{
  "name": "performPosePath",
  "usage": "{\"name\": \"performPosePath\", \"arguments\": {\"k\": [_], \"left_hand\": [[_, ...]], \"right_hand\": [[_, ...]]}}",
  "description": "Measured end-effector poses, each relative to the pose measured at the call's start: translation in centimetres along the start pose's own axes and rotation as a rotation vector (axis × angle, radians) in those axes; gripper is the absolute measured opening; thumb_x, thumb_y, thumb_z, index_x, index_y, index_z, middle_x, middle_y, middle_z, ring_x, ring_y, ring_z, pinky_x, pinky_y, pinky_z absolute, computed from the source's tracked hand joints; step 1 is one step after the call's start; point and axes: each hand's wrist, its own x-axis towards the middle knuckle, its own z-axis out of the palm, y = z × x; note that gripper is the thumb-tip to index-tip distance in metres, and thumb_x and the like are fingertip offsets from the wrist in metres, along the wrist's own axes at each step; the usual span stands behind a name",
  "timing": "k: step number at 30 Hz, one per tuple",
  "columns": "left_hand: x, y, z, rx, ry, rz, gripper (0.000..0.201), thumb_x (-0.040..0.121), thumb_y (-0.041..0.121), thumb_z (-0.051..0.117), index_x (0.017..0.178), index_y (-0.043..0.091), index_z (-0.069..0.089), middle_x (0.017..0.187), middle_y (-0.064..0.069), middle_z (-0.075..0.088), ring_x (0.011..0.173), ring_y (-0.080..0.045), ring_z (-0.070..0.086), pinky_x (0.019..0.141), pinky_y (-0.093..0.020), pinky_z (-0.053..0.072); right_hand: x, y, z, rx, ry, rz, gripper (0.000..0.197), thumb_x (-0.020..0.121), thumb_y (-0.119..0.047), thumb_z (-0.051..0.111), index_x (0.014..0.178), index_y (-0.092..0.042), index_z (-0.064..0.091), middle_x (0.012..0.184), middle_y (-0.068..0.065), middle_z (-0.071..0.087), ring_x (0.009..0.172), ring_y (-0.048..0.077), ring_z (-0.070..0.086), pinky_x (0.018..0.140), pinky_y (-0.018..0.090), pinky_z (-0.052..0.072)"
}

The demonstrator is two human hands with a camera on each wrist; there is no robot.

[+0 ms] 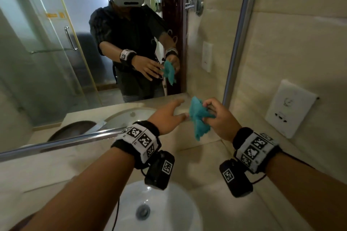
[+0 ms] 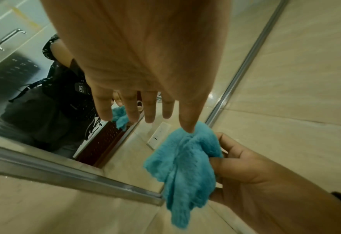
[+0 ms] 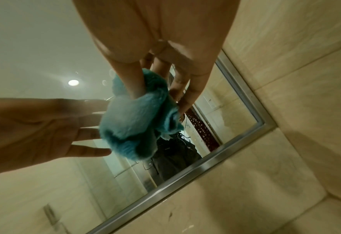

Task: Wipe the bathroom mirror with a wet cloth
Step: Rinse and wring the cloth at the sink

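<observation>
The right hand [image 1: 219, 118] pinches a bunched teal cloth [image 1: 199, 118] between thumb and curled fingers, holding it in the air just in front of the mirror [image 1: 56, 62], near its lower right corner and above the white sink [image 1: 169, 202]. The left hand [image 1: 167, 116] is spread with straight fingers, its thumb tip touching the top of the cloth in the left wrist view, gripping nothing.

As for progress, the cloth is in hand but not pressed to the glass, so I judge the wiping itself is all left to do; the mirror looks hazy with faint spots near the metal frame [image 1: 238, 43], though the blur may account for some of that. Whether the cloth is already wet cannot be told.

No brand or words can be read: the wristbands [image 1: 140, 139] carry only black-and-white square codes, and an orange sticker on the reflected shower door is too blurred to make out
</observation>
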Motion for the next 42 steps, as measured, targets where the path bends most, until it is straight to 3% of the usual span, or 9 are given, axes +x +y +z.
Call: {"name": "performPosePath", "arguments": {"k": [4,8,12,14,20,28,32,36,42], "left_hand": [[-2.2,0.4,1.2,-0.141,-0.028,0.019,0.05,0.096,0.018,0.051,0.142,0.02,0.033,0.132,-0.005,0.053,0.12,-0.016,0.051,0.093,-0.019,0.038],[-4.8,0.6,2.3,-0.109,0.095,0.025,0.034,0.092,0.014,0.056,0.125,0.019,0.049,0.105,0.004,0.056,0.096,-0.011,0.056,0.082,-0.021,0.044],[-7.3,0.8,3.7,-0.114,0.142,0.025,0.017,0.087,0.014,0.063,0.099,0.02,0.052,0.097,-0.002,0.061,0.085,-0.018,0.059,0.07,-0.021,0.048],[-8.6,1.4,4.3,-0.119,0.129,-0.003,0.017,0.087,0.014,0.063,0.099,0.02,0.053,0.095,-0.002,0.061,0.082,-0.018,0.059,0.07,-0.024,0.049],[-12.8,2.3,5.2,-0.077,0.239,-0.016,0.012,0.088,0.015,0.061,0.095,0.01,0.054,0.092,-0.004,0.062,0.084,-0.021,0.059,0.076,-0.033,0.049],[-20.3,-1.4,2.6,-0.053,0.273,-0.257,0.009,0.095,0.019,0.052,0.101,0.014,0.047,0.099,-0.005,0.058,0.092,-0.021,0.057,0.079,-0.029,0.047],[-23.2,-3.8,0.8,-0.043,0.335,-0.287,0.009,0.095,0.02,0.052,0.103,0.018,0.049,0.096,0.0,0.058,0.088,-0.015,0.055,0.067,-0.017,0.042],[-26.2,-7.2,-1.9,0.02,0.311,-0.309,0.014,0.094,0.019,0.054,0.108,0.017,0.057,0.101,0.004,0.055,0.095,-0.01,0.049,0.084,-0.024,0.037],[-30.8,-13.8,-6.4,0.095,0.281,-0.353,0.013,0.089,0.017,0.062,0.101,0.013,0.063,0.094,0.0,0.058,0.09,-0.015,0.052,0.077,-0.022,0.036]], "right_hand": [[-2.9,-1.2,2.0,0.04,-0.046,-0.031,0.046,0.079,0.02,0.043,0.091,-0.024,0.046,0.104,0.003,0.055,0.096,0.016,0.054,0.079,0.021,0.047],[-4.9,-2.2,2.6,0.036,-0.131,-0.019,0.039,0.08,0.014,0.052,0.091,-0.023,0.046,0.108,0.002,0.054,0.093,0.03,0.062,0.078,0.044,0.053],[-7.3,-2.0,1.6,0.052,-0.168,0.103,0.055,0.076,0.006,0.068,0.111,-0.029,0.044,0.107,-0.002,0.052,0.094,0.019,0.06,0.078,0.032,0.053],[-8.5,-1.6,1.2,0.055,-0.215,0.168,0.067,0.072,0.0,0.075,0.121,-0.031,0.041,0.104,0.003,0.055,0.093,0.02,0.061,0.084,0.037,0.053],[-11.3,-0.9,2.1,-0.02,-0.252,0.136,0.058,0.051,-0.046,0.082,0.099,-0.023,0.059,0.094,0.0,0.069,0.088,0.019,0.066,0.084,0.045,0.054],[-13.6,-2.7,4.5,-0.157,-0.33,0.047,0.037,0.076,-0.031,0.076,0.071,-0.01,0.046,0.065,0.0,0.047,0.05,0.0,0.044,0.045,0.011,0.035],[-13.3,-4.2,7.1,-0.22,-0.384,0.043,0.028,0.084,-0.029,0.068,0.073,-0.015,0.047,0.064,-0.003,0.049,0.055,0.005,0.046,0.05,0.015,0.035],[-12.6,-5.5,10.8,-0.315,-0.361,-0.021,0.025,0.083,-0.027,0.069,0.074,-0.017,0.048,0.067,-0.003,0.052,0.064,0.012,0.049,0.06,0.028,0.039],[-12.2,-8.2,17.4,-0.223,-0.371,-0.018,0.015,0.094,-0.019,0.054,0.102,-0.021,0.066,0.104,0.0,0.067,0.097,0.017,0.062,0.087,0.031,0.047]]}}
